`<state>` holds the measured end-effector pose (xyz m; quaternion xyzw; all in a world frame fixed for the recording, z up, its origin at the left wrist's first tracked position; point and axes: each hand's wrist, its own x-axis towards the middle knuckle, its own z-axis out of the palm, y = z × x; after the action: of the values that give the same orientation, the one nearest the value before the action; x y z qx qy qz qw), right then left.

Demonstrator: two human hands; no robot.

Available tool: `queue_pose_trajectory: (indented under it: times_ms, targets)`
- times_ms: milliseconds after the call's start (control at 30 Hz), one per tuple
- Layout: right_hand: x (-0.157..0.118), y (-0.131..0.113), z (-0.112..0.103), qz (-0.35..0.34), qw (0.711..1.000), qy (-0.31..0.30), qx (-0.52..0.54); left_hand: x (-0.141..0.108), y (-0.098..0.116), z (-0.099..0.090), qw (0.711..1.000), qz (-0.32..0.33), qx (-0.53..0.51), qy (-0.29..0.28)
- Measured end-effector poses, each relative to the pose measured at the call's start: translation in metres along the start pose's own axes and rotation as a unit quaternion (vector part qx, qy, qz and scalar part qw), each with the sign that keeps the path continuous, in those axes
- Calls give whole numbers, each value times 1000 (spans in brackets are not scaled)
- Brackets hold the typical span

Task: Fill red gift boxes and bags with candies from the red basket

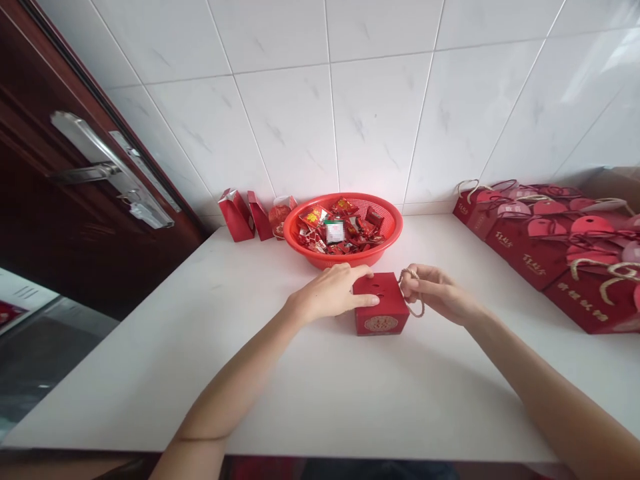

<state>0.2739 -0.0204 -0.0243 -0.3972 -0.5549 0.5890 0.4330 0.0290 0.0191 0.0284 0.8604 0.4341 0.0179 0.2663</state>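
Observation:
A small red gift box [382,313] with a round gold emblem on its front stands on the white table. My left hand [333,291] steadies it from the left, thumb and forefinger lying over its top; the other fingers are partly hidden. Small holes show in the lid. At the box's right side, my right hand [437,290] pinches a beige twisted cord [419,310], which hangs down in a loop beside the box. Just behind the box sits a red plastic basket [395,243] filled with red-wrapped sweets [310,223].
Finished-looking red boxes [530,260] with cord handles stand in rows at the right. Several small red packets [237,217] lean near the tiled wall [285,120], left of the basket. A dark wooden door [30,167] with a metal handle [95,172] is at the left.

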Motion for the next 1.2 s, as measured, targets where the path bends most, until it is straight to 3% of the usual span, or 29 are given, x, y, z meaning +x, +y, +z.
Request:
queue_pose_trajectory:
  times_ms: [267, 400, 600, 733, 833, 1000, 1200]
  targets:
    - [-2, 6, 18, -2, 992, 34, -121, 9, -7, 1, 998, 41, -45, -28]
    - [-1, 8, 20, -4, 990, 39, -132, 8, -11, -4, 995, 61, -63, -44]
    - [0, 10, 19, -8, 991, 42, -129, 5, -12, -10, 994, 73, -81, 14]
    - [1, 10, 18, -16, 989, 39, -141, -2, -8, -18, 982, 68, -176, 21]
    - [2, 8, 18, -26, 984, 44, -172, -10, -1, -25, 955, 75, -288, 17]
    - [2, -11, 19, -62, 964, 70, -250, -22, 12, -31, 899, 118, -422, 16]
    - [2, -55, 29, -91, 942, 83, -312, -24, 17, -26, 883, 140, -446, 40]
